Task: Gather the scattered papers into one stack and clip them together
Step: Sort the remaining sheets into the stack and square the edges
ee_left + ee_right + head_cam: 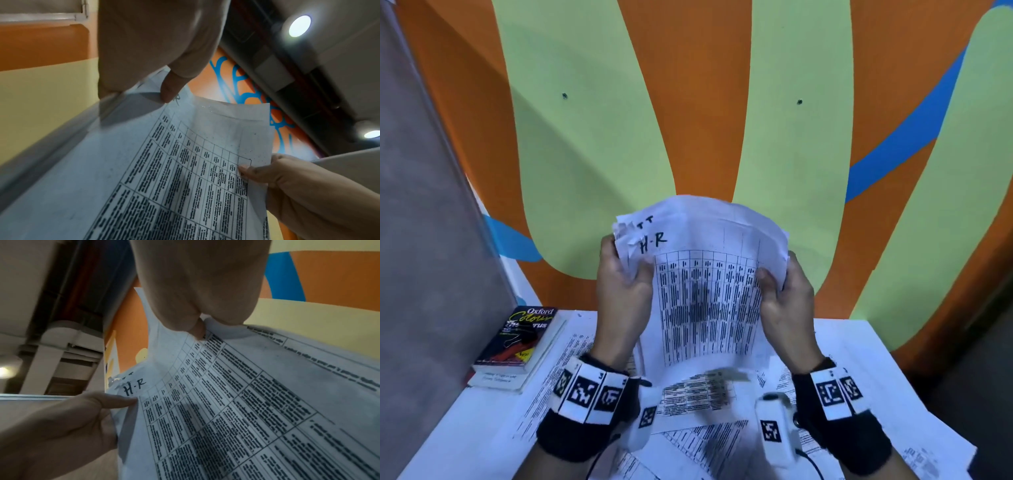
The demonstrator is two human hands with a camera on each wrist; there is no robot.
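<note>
Both hands hold a stack of printed papers (705, 274) upright above the table, its top sheet a table grid marked "H-R". My left hand (625, 274) grips the stack's upper left edge, thumb in front. My right hand (782, 284) grips the upper right edge the same way. In the left wrist view the left thumb (170, 91) presses on the stack of papers (185, 162). The right wrist view shows the right thumb (197, 331) pinching the stack of papers (226, 402). More loose sheets (698, 442) lie scattered on the white table (859, 342). A dark binder clip (524, 339) seems to lie on the book.
An Oxford thesaurus book (517, 342) lies on another book at the table's left rear, next to a grey panel (431, 240). A painted orange and green wall (688, 120) rises right behind the table. The table's right edge drops off near the loose sheets.
</note>
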